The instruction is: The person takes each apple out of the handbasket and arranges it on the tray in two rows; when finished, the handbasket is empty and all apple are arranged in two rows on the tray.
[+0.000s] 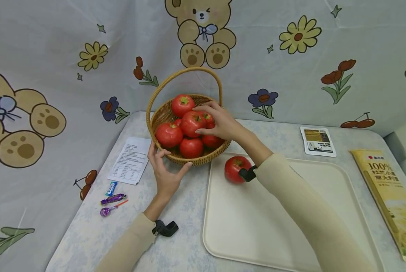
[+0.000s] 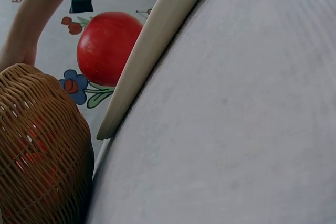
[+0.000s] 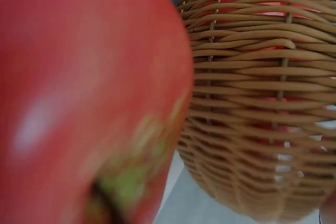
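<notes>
A wicker basket (image 1: 203, 161) with a tall hoop handle holds several red apples (image 1: 169, 135) heaped together. My right hand (image 1: 222, 120) reaches in over the rim from the right and grips the top apple (image 1: 192, 124) between thumb and fingers. At the near left side, my left hand (image 1: 166, 177) holds the basket by its rim and wall. Another apple (image 1: 236, 169) sits on the cream tray (image 1: 274, 223), close beside my right wrist. That apple looms large in the right wrist view, next to the basket's woven wall (image 3: 252, 87). Neither wrist view clearly shows the fingers.
Left of the basket lie a printed paper (image 1: 129, 160), a small blue packet (image 1: 111, 188), a purple-wrapped candy (image 1: 113, 199) and a lollipop (image 1: 105, 211). On the right are a flat white packet (image 1: 318, 141) and a yellow pasta bag (image 1: 386, 196). A patterned cloth (image 1: 257, 68) hangs behind.
</notes>
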Available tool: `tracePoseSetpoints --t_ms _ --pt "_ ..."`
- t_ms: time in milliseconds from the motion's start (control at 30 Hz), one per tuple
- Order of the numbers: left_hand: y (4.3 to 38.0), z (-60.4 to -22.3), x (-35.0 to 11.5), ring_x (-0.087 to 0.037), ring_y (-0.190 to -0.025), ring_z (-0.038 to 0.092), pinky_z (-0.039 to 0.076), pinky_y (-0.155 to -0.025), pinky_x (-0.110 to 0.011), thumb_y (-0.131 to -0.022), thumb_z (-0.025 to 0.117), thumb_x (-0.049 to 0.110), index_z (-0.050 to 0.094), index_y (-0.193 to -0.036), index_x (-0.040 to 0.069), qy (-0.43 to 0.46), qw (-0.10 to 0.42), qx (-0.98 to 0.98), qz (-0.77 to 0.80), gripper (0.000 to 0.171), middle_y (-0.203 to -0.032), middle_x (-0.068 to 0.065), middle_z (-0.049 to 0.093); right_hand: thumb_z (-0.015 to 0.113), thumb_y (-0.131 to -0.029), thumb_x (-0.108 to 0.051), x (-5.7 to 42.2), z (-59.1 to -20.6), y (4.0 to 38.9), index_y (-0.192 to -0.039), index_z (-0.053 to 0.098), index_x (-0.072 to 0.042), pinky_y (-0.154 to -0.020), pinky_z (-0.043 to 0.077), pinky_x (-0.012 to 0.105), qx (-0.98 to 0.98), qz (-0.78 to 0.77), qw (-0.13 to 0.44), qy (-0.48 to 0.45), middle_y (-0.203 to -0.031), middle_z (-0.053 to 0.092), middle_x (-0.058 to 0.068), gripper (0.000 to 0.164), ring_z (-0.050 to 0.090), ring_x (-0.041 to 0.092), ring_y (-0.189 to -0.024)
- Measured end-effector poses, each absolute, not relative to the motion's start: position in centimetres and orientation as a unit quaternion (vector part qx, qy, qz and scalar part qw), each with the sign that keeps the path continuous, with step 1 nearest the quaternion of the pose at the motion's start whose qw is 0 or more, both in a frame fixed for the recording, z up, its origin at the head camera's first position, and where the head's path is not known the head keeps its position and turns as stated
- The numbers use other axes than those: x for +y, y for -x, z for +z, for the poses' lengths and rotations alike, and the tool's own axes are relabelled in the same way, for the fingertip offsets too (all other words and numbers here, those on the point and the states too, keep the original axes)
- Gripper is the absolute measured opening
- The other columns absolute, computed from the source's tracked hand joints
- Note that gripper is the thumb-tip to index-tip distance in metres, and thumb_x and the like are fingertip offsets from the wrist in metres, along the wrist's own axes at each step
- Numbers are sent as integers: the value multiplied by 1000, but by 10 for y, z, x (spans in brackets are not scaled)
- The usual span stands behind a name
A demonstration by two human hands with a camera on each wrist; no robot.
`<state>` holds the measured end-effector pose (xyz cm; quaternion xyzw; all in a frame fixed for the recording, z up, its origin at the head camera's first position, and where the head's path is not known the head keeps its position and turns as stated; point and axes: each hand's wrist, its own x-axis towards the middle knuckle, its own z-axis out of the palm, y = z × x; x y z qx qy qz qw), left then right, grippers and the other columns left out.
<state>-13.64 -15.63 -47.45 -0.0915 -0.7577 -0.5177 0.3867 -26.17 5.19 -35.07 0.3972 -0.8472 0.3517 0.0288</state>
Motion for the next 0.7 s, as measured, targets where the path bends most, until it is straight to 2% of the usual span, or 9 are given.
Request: tracePoseSetpoints --t_ms 133,367,533,700 --pt "135 -476 -158 -29 -148 18 24 -112 -64 -72 84 46 45 -104 1 88 386 -763 -511 68 -159 -13 17 79 -82 -34 41 -355 267 -138 52 -17 -103 43 47 -848 355 -8 -393 -136 44 12 64 48 28 -124" --pt "122 -446 -146 -44 -145 18 21 -112 -66 -73 86 26 42 -103 -9 95 383 -755 -524 64 -153 -32 17 77 -83 -39 34 -357 269 -140 50 -23 -103 43 46 -866 328 -39 -374 -136 43 9 66 50 26 -119" --pt "124 -448 -145 -44 -144 18 20 -111 -69 -75 85 34 42 -104 -7 97 386 -754 -523 66 -153 -31 17 78 -84 -36 34 -357 269 -141 48 -23 -103 43 47 -870 324 -48 -370 -135 46 7 66 51 26 -120" --pt "129 -460 -150 -47 -144 17 20 -109 -71 -71 88 24 43 -103 -13 103 388 -756 -516 66 -153 -34 16 78 -83 -34 33 -359 270 -140 51 -21 -104 43 45 -867 323 -32 -379 -132 49 6 64 50 24 -120"
